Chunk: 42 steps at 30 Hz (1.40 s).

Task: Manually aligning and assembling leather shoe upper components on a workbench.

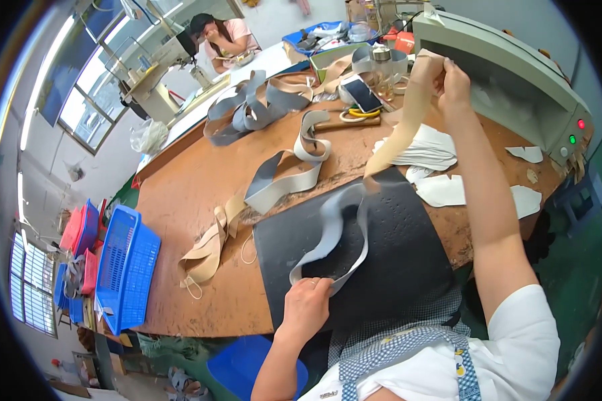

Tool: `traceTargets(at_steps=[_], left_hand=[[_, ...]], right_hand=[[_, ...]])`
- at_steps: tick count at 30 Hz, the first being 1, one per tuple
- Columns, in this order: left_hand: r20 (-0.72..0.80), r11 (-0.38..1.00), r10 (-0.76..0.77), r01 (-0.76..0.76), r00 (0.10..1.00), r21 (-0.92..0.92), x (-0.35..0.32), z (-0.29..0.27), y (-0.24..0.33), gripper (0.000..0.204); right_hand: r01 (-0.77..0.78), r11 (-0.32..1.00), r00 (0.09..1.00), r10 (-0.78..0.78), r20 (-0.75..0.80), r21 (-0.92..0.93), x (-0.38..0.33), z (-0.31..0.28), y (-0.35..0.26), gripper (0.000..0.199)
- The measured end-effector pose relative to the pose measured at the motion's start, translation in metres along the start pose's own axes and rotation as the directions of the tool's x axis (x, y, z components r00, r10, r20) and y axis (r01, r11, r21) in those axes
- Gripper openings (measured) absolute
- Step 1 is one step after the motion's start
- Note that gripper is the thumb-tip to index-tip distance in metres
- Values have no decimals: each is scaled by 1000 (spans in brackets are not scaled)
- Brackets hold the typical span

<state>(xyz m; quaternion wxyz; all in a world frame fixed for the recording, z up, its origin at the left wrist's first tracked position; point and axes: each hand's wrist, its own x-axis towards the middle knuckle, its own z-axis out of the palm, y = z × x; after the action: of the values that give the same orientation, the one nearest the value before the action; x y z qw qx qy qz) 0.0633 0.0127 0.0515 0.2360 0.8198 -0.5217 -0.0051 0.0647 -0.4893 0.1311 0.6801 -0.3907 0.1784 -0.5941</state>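
Observation:
A long tan strip (403, 134), leather or fabric, hangs from my raised right hand (453, 85), whose fingers are pinched on its upper end. Its lower end reaches the black mat (408, 247), meeting a grey strip (328, 230). Whether the two are joined is blurred. The grey strip curves in an open loop over the mat, and my left hand (307, 309) grips its near end. To the left of the mat, a grey-and-white strip (284, 190) and folded tan pieces (211, 247) with thin cords lie on the table.
On the brown table (180, 180) are piled grey strips (254, 107), a phone (361, 93), yellow-handled scissors (361, 113) and white pieces (441, 190). A grey machine (508, 73) with lit buttons stands right. A blue basket (127, 267) is left; a person (224, 40) sits beyond.

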Motion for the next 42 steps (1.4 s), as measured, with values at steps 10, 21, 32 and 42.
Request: traceTargets(at_steps=[10, 21, 32, 42], left_hand=[[-211, 999, 37, -35, 977, 15, 57, -33, 20, 68], [37, 460, -302, 180, 953, -870, 78, 29, 66, 20], [-140, 792, -58, -40, 988, -609, 65, 44, 71, 29], [-75, 969, -142, 123, 987, -213, 39, -32, 10, 64]], right_hand=[[436, 652, 213, 595, 775, -620, -124, 40, -84, 17], [539, 581, 799, -122, 590, -610, -260, -33, -76, 14], [-923, 319, 189, 864, 466, -217, -300, -100, -61, 46], [-695, 670, 436, 682, 588, -261, -277, -98, -124, 21]])
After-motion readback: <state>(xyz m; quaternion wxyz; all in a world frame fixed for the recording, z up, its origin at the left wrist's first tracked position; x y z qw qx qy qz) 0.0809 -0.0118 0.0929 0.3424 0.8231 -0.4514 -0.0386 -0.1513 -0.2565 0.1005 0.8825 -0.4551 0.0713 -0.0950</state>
